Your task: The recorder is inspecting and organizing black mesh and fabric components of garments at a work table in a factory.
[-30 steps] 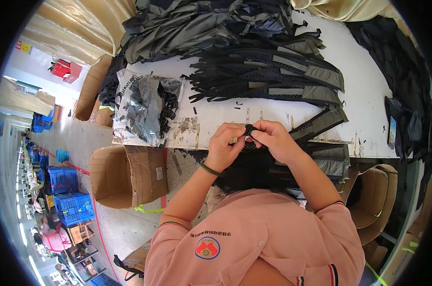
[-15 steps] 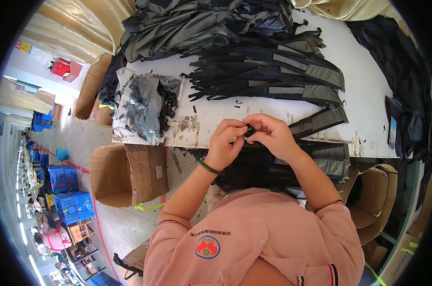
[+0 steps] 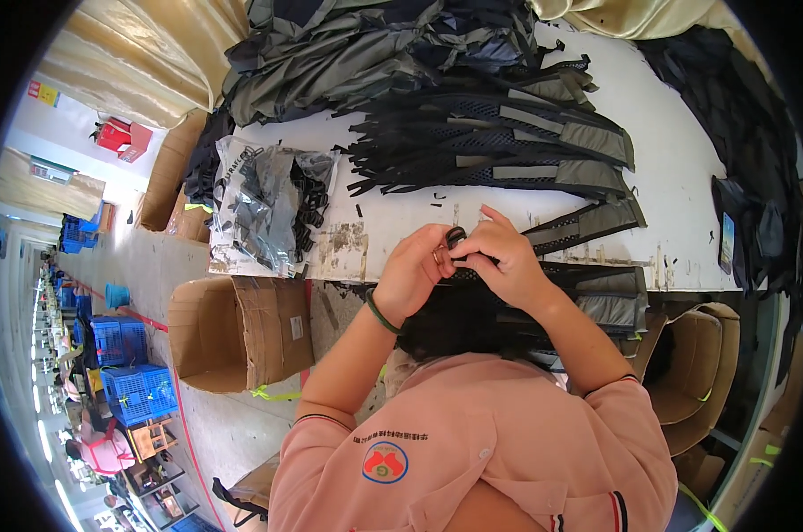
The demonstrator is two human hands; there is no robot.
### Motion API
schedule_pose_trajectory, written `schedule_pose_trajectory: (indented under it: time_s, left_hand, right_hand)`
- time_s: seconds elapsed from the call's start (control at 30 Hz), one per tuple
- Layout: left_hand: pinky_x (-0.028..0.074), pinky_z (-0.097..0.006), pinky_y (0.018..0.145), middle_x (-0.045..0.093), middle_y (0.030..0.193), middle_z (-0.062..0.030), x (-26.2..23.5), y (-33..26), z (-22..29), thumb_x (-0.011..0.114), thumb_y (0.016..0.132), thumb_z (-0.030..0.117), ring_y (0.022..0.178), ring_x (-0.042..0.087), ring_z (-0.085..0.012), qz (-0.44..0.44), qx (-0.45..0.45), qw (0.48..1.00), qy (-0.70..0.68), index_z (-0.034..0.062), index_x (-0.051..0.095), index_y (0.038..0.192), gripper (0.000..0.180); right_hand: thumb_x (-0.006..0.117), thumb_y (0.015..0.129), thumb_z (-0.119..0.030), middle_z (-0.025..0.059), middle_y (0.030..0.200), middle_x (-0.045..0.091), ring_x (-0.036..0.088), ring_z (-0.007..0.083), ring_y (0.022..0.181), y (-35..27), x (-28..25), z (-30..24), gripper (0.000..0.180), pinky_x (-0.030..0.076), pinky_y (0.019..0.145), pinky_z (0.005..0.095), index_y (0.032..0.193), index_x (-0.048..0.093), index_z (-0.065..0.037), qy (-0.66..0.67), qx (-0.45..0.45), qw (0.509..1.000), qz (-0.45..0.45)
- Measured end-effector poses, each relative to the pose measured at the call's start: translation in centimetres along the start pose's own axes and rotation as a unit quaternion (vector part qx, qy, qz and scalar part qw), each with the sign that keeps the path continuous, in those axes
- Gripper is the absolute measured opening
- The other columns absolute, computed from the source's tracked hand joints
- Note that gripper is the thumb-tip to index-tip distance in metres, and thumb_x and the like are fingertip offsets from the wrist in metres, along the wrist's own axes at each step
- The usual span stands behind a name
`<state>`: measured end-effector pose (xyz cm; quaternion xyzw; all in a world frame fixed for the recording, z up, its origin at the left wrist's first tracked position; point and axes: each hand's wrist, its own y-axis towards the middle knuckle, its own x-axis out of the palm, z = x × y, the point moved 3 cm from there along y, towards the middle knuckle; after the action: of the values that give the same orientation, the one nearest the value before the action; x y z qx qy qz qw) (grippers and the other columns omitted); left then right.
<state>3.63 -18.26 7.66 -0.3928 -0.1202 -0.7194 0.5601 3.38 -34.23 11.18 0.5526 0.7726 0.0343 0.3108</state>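
My left hand (image 3: 412, 273) and my right hand (image 3: 506, 263) meet over the table's near edge. Between their closed fingertips is a small black buckle (image 3: 456, 237), partly hidden by the fingers. The left fingers curl around it, while my right thumb and fingers pinch at its near side; one right finger points up. A padded black mesh shoulder strap with a grey end panel (image 3: 588, 223) runs behind my right hand. More such straps (image 3: 610, 293) hang over the edge onto my lap.
A clear plastic bag of black buckles (image 3: 273, 204) lies on the white table (image 3: 676, 177) at left. Beyond are stacked mesh straps (image 3: 499, 133) and a heap of grey-black fabric (image 3: 375, 62). Cardboard boxes (image 3: 273, 332) stand on the floor either side of me; black fabric hangs at right.
The buckle has turned and sits higher between my fingers. My left hand has rolled over with its fingers curled more, and a right finger has lifted upward.
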Motion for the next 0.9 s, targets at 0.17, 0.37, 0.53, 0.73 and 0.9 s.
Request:
schedule_pose_trajectory:
  time_s: [0.17,0.37,0.53,0.73,0.9]
  left_hand:
    - [0.046,-0.022,0.059,0.058,0.077,-0.0015,0.2,0.1,-0.7,0.058,0.092,0.014,0.063,0.054,-0.0090,0.014,0.010,0.996,0.090,0.0039,0.052,0.093,0.012]
    - [0.045,-0.019,0.060,0.059,0.078,-0.0010,0.9,0.6,-0.6,0.061,0.089,0.007,0.066,0.053,-0.0057,0.052,0.156,0.960,0.228,0.0040,0.052,0.090,0.009]
    - [0.045,-0.020,0.062,0.060,0.081,-0.0016,1.1,0.3,-0.5,0.062,0.088,0.006,0.067,0.053,-0.0057,0.059,0.187,0.949,0.247,0.0032,0.053,0.088,0.009]
    - [0.046,-0.021,0.070,0.061,0.086,-0.0011,1.4,-0.8,-0.5,0.065,0.085,0.005,0.076,0.055,-0.0071,0.009,0.213,0.932,0.292,0.0022,0.056,0.093,0.012]
    - [0.044,-0.025,0.081,0.057,0.102,-0.0041,1.9,-1.0,-1.0,0.067,0.081,0.000,0.091,0.053,-0.0109,-0.102,0.230,0.937,0.243,0.0029,0.056,0.101,0.023]
  right_hand:
    - [0.068,0.069,0.003,0.0041,0.078,0.058,0.053,0.0236,0.068,-0.3,0.0,-1.0,0.023,0.043,0.084,0.0400,0.085,0.068,-0.013,-0.080,-0.042,0.992,0.089]
    - [0.069,0.074,0.006,0.0003,0.079,0.055,0.050,0.0054,0.066,-1.0,0.0,-0.4,0.018,0.041,0.059,0.0190,0.087,0.062,-0.004,0.220,0.106,0.969,0.030]
    - [0.069,0.075,0.004,-0.0035,0.074,0.052,0.049,0.0026,0.066,-1.0,0.7,1.0,0.026,0.042,0.059,0.0171,0.090,0.049,-0.006,0.360,0.256,0.897,0.025]
    - [0.071,0.072,0.005,-0.0015,0.075,0.053,0.050,0.0041,0.065,-1.6,0.8,2.0,0.030,0.041,0.057,0.0176,0.087,0.048,-0.006,0.387,0.297,0.871,0.060]
    - [0.069,0.074,0.007,0.0003,0.076,0.053,0.052,0.0062,0.065,-1.7,1.1,1.5,0.029,0.048,0.062,0.0204,0.087,0.047,-0.006,0.460,0.252,0.839,0.147]
